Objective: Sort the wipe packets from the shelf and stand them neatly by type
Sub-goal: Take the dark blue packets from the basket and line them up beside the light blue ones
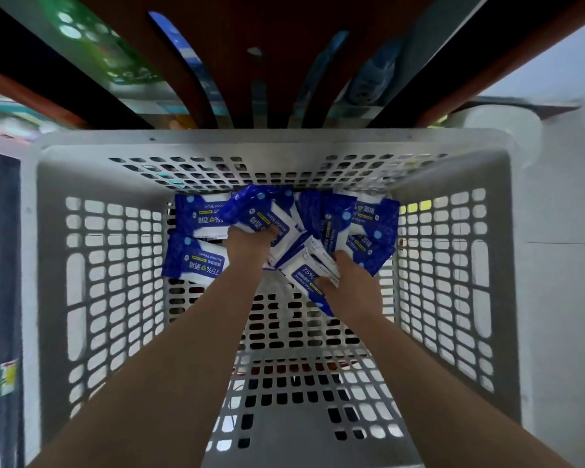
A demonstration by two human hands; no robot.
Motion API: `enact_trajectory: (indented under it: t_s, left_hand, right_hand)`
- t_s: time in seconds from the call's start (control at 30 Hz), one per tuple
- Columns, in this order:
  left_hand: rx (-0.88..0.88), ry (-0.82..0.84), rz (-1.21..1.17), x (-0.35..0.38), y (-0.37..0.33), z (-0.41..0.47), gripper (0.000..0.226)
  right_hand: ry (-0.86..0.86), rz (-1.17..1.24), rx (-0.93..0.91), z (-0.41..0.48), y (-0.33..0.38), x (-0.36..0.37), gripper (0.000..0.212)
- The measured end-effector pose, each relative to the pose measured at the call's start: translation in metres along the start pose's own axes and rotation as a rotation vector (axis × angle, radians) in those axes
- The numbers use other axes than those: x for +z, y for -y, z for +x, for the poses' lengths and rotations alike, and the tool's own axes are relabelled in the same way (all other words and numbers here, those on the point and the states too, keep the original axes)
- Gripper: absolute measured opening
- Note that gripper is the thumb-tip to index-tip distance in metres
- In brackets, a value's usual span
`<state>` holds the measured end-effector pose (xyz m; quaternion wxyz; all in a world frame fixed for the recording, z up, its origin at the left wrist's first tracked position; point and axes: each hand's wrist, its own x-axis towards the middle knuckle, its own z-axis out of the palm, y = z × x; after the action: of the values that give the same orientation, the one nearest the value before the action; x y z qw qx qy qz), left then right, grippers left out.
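Both arms reach down; left hand, right hand: fingers curled.

Dim, bluish light throughout. The brightest patches are the openings in the side walls of the basket, which glow white from outside while the plastic itself reads grey. The arms lie in soft shade. The shelf above is smeared by blur and stretched by wide-angle distortion; the basket rim bows. Print on the packets is readable but slightly soft
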<state>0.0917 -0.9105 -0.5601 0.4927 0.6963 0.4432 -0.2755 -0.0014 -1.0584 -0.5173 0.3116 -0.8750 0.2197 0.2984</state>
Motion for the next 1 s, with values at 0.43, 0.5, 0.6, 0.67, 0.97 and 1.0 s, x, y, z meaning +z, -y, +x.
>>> enact_trajectory:
  t_s: [0.43,0.5,0.6,0.67,0.97,1.0]
  left_hand:
    - [0.03,0.068,-0.439,-0.08,0.012,-0.068,0.033]
    - [0.037,0.034,-0.514,-0.099,0.011,-0.086,0.026]
    - [0.067,-0.023,-0.622,-0.129,0.007,-0.117,0.019]
    - [0.115,-0.06,-0.703,-0.148,0.004,-0.142,0.018]
    - [0.427,-0.211,-0.841,-0.265,0.0,-0.247,0.011]
    - [0.456,-0.25,-0.829,-0.282,0.001,-0.257,0.013]
  right_hand:
    - [-0.005,0.098,-0.075,-0.037,0.031,-0.027,0.055]
    - [-0.002,0.113,-0.154,-0.05,0.046,-0.034,0.06]
    - [-0.018,0.099,-0.277,-0.074,0.07,-0.045,0.06]
    - [-0.069,0.118,-0.338,-0.09,0.085,-0.05,0.059]
    - [-0.092,0.241,-0.667,-0.174,0.187,-0.058,0.061]
    - [-0.1,0.236,-0.723,-0.184,0.203,-0.055,0.059]
